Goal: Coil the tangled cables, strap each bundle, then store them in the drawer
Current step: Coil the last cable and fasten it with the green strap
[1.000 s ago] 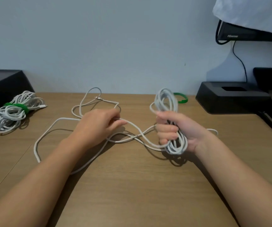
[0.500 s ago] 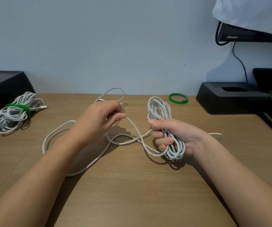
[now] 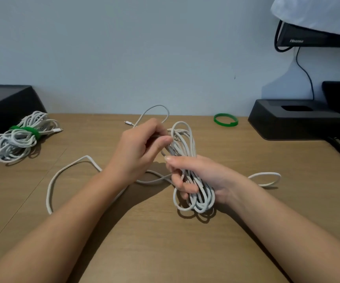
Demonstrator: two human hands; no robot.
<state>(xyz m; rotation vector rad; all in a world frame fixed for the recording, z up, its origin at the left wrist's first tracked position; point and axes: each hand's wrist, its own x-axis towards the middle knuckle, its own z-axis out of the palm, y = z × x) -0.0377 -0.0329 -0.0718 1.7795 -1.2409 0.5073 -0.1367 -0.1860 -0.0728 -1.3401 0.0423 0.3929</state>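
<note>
Your long white cable (image 3: 187,152) is white all over, with no marks on it. The tied-up white cable bundle (image 3: 5,148) far to your left has a bright green soft strap (image 3: 25,129) round it. The loose green ring-shaped strap (image 3: 225,119) is the same green. Your light brown wooden counter (image 3: 165,252) has thin darker lines running through it. The black slanted box (image 3: 3,103) and the black low plastic stand (image 3: 287,123) are plain. The pale grey-blue wall (image 3: 124,48) has no pattern. The white cloth (image 3: 318,13) hangs up on your right.

Wooden desk (image 3: 165,252) — strapped cable bundle (image 3: 18,139), green strap (image 3: 225,120), black stand (image 3: 296,119).
</note>
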